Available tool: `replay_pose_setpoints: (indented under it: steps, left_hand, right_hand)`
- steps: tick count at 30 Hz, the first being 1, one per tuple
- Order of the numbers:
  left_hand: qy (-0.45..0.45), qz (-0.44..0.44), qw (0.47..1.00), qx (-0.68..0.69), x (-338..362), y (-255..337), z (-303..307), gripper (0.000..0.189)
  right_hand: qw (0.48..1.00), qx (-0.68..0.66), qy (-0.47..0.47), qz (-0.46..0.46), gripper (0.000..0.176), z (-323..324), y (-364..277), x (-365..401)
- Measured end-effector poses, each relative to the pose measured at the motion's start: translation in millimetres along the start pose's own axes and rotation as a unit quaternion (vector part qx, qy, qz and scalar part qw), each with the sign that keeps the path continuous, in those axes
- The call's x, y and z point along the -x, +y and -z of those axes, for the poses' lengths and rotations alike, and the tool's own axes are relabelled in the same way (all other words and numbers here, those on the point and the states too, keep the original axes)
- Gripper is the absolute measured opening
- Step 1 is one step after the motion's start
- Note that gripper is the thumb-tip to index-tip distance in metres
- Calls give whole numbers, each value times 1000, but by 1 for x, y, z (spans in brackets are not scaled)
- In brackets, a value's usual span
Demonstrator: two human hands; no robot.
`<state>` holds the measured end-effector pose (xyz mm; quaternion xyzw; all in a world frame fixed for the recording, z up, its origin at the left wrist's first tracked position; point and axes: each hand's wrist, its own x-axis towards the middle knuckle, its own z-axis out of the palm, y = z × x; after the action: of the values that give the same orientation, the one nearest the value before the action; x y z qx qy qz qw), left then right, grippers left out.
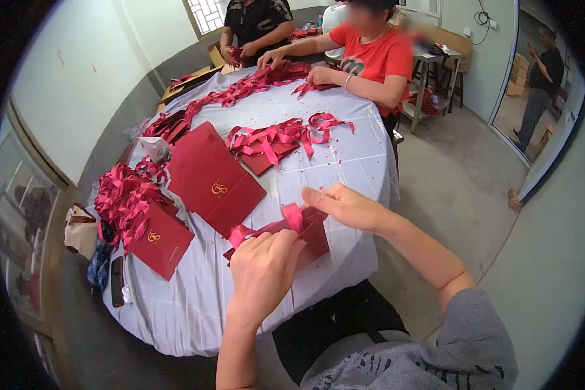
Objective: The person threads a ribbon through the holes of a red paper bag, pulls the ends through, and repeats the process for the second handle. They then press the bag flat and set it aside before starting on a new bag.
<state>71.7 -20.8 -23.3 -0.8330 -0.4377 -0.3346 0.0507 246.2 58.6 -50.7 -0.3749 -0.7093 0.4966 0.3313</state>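
Observation:
In front of me on the cloth stands a small dark red paper gift bag with pink ribbon handles. My left hand is closed at the bag's near left top edge, with a bit of pink ribbon showing at its fingertips. A second ribbon loop rises from the bag between my hands. My right hand is at the bag's right top edge, thumb stretched to the left and fingers curled. What those fingers pinch is hidden. Just beyond the bag lies a large flat red bag with a gold logo.
At left, ribbon-handled bags form a heap, beside a red bag and a phone. Further back lie more ribboned bags. A person in a red shirt and another in black handle bags across the white-covered table.

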Motion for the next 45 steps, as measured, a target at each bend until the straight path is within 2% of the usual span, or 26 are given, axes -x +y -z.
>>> replay_pose_setpoints:
  steps: [1, 2, 4, 5, 7, 8, 10, 11, 13, 14, 15, 17, 18, 19, 21, 22, 25, 27, 29, 31, 38, 45]
  left_hand:
    - [-1, -1, 1000, 0, 0, 0, 0, 12]
    - [-3, -3, 1000, -1, 0, -1, 0, 12]
    - [0, -5, 1000, -2, 0, -2, -1, 12]
    - [4, -6, 1000, -4, 1, -3, -2, 12]
    - [2, -5, 1000, 0, 1, -3, -1, 12]
    - [0, -4, 1000, 3, 1, -3, -1, 12]
    - [0, -1, 1000, 1, 0, -2, 0, 12]
    - [-2, 1, 1000, -3, 0, -1, 0, 12]
    - [10, -17, 1000, -4, -1, -3, -3, 13]
    - [25, -31, 999, -9, -1, -4, -3, 15]
    - [24, -31, 999, -10, -1, -5, -3, 15]
    - [30, -39, 999, -4, -1, -6, -3, 13]
    - [34, -40, 999, 0, 0, -5, -3, 13]
    - [22, -22, 999, 6, 1, -5, -3, 12]
    - [15, -4, 1000, 15, 0, -3, -2, 12]
    - [11, -4, 1000, 18, 0, -2, -1, 12]
    - [22, -14, 1000, 13, 1, -5, -3, 12]
    - [44, -25, 999, 10, -1, -6, -5, 13]
    - [35, -23, 999, 16, -2, -6, -4, 13]
    - [29, -22, 999, 16, -1, -7, -2, 14]
    - [35, -28, 999, 24, -2, -7, -4, 14]
    - [31, -21, 999, 20, -3, -5, -1, 14]
  right_hand:
    - [989, -144, 10, -16, 64, -4, 2, -1]
    - [989, -145, 12, -17, 64, -2, 4, -4]
    - [993, 98, 61, 14, 72, 10, 4, -8]
    - [993, 99, 63, 13, 72, 16, 1, -5]
    - [985, 134, -65, -85, 73, 24, -17, 5]
    - [985, 136, -65, -85, 73, 22, -10, 2]
    - [996, 12, -64, -53, 66, 14, 8, -1]
    - [997, 13, -60, -55, 66, 10, 10, 0]
    - [983, -176, -39, 21, 62, -4, 1, -4]
    - [969, -242, -19, 51, 48, -10, -11, -1]
    - [969, -243, -19, 51, 48, -11, -16, -2]
    - [980, -164, -99, 63, 33, -7, -24, -6]
    - [985, -124, -94, 71, 19, -5, -29, -8]
    - [986, -118, -93, 70, 19, -5, -32, -9]
    - [993, -23, -70, 90, 16, -6, -36, -11]
    - [993, -36, -53, 96, 14, -8, -38, -12]
    - [989, -84, -3, 124, 15, -15, -31, -20]
    - [989, -57, -10, 139, 17, -13, -33, -20]
    - [981, -144, -13, 126, 20, -14, -36, -21]
    - [981, -121, -5, 149, 21, -14, -34, -24]
    - [960, -195, 38, 197, 27, -7, -42, -29]
    - [952, -189, 66, 231, 25, -7, -45, -31]
